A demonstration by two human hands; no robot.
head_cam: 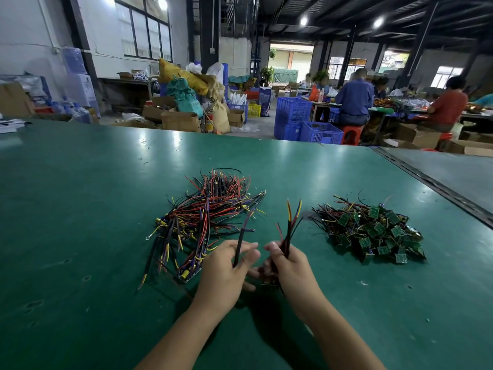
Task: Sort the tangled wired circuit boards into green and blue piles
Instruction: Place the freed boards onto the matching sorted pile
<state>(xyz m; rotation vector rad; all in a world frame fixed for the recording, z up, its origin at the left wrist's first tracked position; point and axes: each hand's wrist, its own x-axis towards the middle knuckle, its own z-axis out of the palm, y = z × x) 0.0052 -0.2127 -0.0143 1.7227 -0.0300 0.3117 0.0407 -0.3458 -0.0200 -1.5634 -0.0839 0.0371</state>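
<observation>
A tangled heap of red, black, yellow and purple wired boards [210, 217] lies on the green table [80, 209], left of centre; a dark blue board [188, 273] shows at its near edge. A pile of green boards with wires [373, 231] lies to the right. My left hand [226, 271] grips a black sleeved wire [240, 239] that points up. My right hand [290, 265] holds a bundle of red, yellow and black wires [290, 222], also upright. A dark board hangs below my right hand, mostly hidden. The hands are close together at the table's centre.
A metal rail [426, 180] crosses the table on the right, with a grey surface beyond. Past the far edge stand blue crates [293, 116], cardboard boxes and sacks. People sit working at tables in the right background.
</observation>
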